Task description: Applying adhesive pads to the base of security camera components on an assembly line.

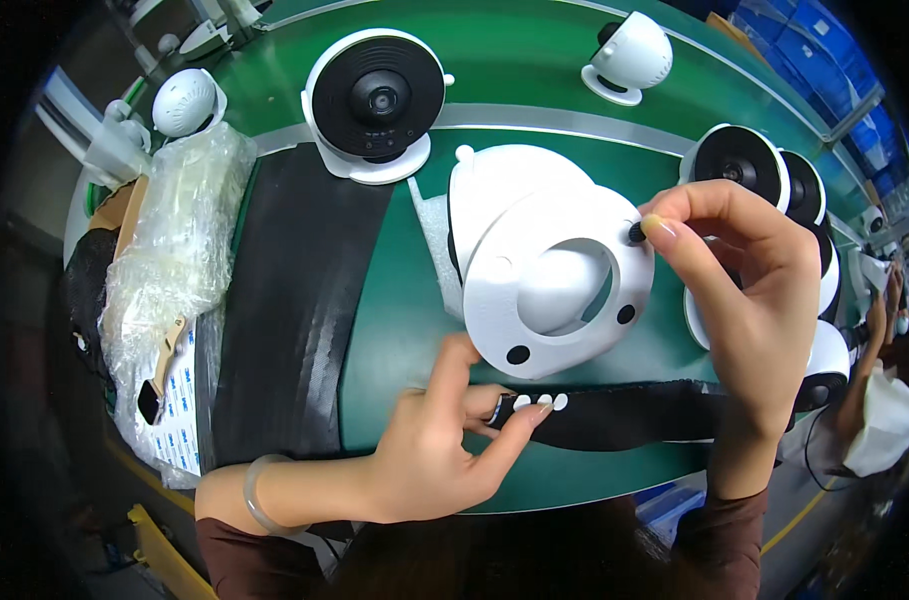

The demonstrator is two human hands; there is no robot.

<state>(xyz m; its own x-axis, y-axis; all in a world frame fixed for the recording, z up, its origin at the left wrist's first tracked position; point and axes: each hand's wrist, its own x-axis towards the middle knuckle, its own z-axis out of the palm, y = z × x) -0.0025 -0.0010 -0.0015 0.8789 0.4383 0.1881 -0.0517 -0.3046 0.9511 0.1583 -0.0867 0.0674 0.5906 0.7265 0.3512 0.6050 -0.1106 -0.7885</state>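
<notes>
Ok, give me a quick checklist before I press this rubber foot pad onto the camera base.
1. Black foot pad pinched in right hand grip: ok.
2. Pad over the base's rim recess: ok.
3. Pad seated flush: cannot tell.
4. Left hand steadying the base, forefinger at its lower edge: ok.
5. Other two pads already on: ok.
6. Backing strip with spare pads within reach under left fingers: ok.
</notes>
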